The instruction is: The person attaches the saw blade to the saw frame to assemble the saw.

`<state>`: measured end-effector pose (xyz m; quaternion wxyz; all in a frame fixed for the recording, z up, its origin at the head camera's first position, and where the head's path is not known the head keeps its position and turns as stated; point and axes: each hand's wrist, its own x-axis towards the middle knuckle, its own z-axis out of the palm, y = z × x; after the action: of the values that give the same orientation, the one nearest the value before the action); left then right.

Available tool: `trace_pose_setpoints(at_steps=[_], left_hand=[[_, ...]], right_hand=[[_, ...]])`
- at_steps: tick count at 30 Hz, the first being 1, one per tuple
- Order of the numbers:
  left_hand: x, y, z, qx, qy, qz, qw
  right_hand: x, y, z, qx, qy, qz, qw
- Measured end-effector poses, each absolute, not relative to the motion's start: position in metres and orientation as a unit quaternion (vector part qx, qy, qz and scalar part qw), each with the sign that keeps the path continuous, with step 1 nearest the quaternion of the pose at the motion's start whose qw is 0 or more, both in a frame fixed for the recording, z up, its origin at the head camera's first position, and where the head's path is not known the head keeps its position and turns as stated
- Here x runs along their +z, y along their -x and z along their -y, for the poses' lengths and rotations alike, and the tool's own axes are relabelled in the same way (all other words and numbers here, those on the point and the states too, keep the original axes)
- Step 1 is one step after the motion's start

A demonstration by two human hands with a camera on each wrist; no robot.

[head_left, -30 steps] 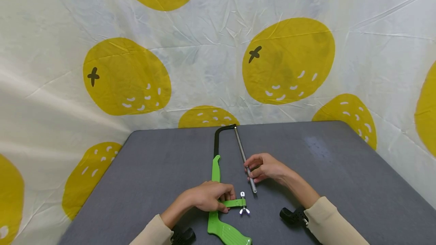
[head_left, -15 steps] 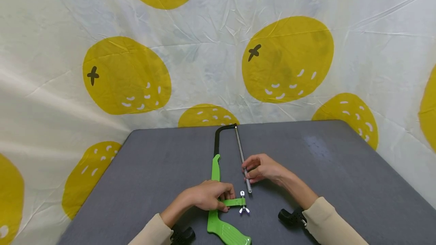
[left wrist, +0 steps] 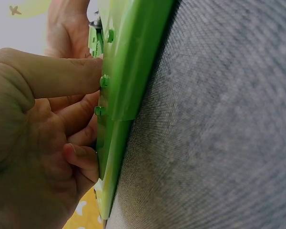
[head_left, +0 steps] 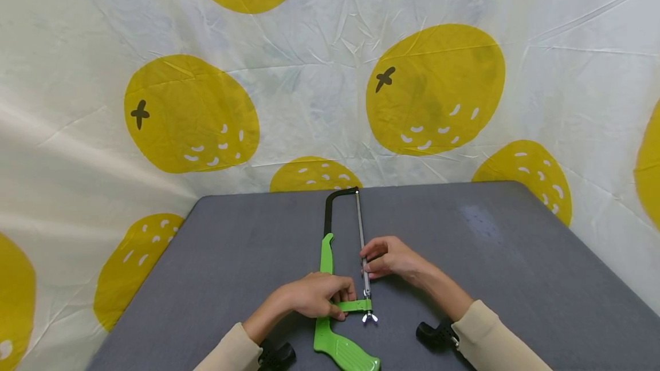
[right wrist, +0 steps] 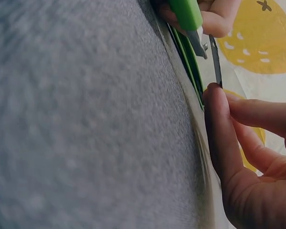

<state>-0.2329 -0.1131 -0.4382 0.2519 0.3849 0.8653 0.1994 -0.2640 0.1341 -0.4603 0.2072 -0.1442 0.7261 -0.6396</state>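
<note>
A hacksaw with a green frame [head_left: 326, 253] and black front bow [head_left: 327, 216] lies on the table, handle [head_left: 348, 354] toward me. My left hand [head_left: 317, 296] grips the frame near its green rear arm [head_left: 357, 306]; in the left wrist view its fingers wrap over the green frame [left wrist: 128, 71]. A silver wing nut [head_left: 369, 318] sits at that arm's end. My right hand [head_left: 394, 257] pinches the thin grey blade [head_left: 360, 216] between thumb and fingers. The blade's far end meets the bow tip; its near end is right at the wing-nut bolt's top. In the right wrist view the blade [right wrist: 216, 62] stands beyond the fingertips.
The grey cloth-covered table [head_left: 247, 245] extends around the saw on both sides. Behind it hangs a white sheet [head_left: 309, 107] with large yellow fruit prints. Black wrist cameras [head_left: 435, 334] sit beneath both cuffs.
My right hand has swung the blade's near end leftward, from beside the rear arm to in line with the wing-nut bolt. The left hand and frame have stayed put.
</note>
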Motion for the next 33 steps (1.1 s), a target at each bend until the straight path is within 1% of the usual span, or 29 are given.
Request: trace_pose_setpoints(at_steps=[24,33], left_hand=[[-0.4435,0.2345,0.1152,0.184,-0.397,-0.866,0.242],[-0.4434,0.2335,0.115,0.187,-0.4,-0.864,0.244]], right_hand=[[-0.4606,0.2601,-0.1265,-0.629,0.144,-0.737,0.199],[-0.4601,0.2605,-0.1288,-0.622,0.142,-0.74,0.213]])
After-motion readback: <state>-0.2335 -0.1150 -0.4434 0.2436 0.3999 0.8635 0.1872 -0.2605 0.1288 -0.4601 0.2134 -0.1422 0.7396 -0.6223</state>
